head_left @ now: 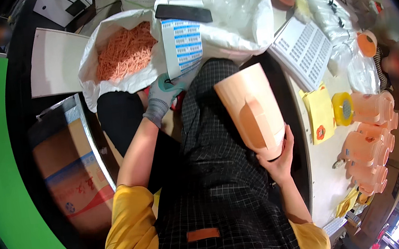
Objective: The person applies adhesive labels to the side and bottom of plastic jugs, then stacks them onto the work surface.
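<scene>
My right hand (pixel 280 157), bare, grips the base end of a peach plastic pitcher (pixel 268 102). The pitcher lies tilted above my lap, its handle facing up and its wide end pointing away from me. My left hand (pixel 164 98) wears a grey and teal glove. Its fingers are closed at the lower end of a white label sheet (pixel 182 45) printed with blue-edged stickers; the exact pinch is partly hidden. A long black bar (pixel 183 13) lies across the top of that sheet. Something red shows just beside the gloved fingers.
Ahead stand a white sack of peach strips (pixel 125 52) and another of clear plastic rings (pixel 225 3). The bench at right carries a printed sheet stack (pixel 302 51), yellow packets (pixel 320 113), a tape roll (pixel 343 108) and several peach pitchers (pixel 364 147). A cardboard box (pixel 74 173) sits left.
</scene>
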{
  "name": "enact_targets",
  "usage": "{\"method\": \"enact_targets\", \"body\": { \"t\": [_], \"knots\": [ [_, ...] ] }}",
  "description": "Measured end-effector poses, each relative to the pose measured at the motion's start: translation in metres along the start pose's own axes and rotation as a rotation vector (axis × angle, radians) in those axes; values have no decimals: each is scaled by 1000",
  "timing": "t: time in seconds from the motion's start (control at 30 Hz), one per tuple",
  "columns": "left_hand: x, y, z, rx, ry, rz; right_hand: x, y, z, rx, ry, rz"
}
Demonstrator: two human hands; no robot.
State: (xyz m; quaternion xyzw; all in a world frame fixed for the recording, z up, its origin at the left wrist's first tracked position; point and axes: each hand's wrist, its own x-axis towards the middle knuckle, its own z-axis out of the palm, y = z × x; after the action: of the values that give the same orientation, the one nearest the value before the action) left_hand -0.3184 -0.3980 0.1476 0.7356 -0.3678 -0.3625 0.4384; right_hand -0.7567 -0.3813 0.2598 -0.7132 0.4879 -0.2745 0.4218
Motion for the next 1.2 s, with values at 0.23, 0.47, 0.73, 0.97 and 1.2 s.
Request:
{"method": "enact_targets", "body": {
  "t": [0.23, 0.47, 0.73, 0.97, 1.2],
  "knots": [
    [-54, 73, -1, 274, 410, 210, 14, 0, 5, -132, 4, -137],
    [-57, 52, -6, 125, 428, 307, 10, -5, 17, -67, 0, -147],
    [-85, 47, -2, 387, 595, 589, 6, -3, 18, -132, 47, -247],
    [-106, 101, 42, -274, 160, 259, 2, -1, 20, -244, 70, -323],
    [-85, 130, 54, -649, -158, 10, 3, -10, 22, -311, 73, -359]
  ]
}}
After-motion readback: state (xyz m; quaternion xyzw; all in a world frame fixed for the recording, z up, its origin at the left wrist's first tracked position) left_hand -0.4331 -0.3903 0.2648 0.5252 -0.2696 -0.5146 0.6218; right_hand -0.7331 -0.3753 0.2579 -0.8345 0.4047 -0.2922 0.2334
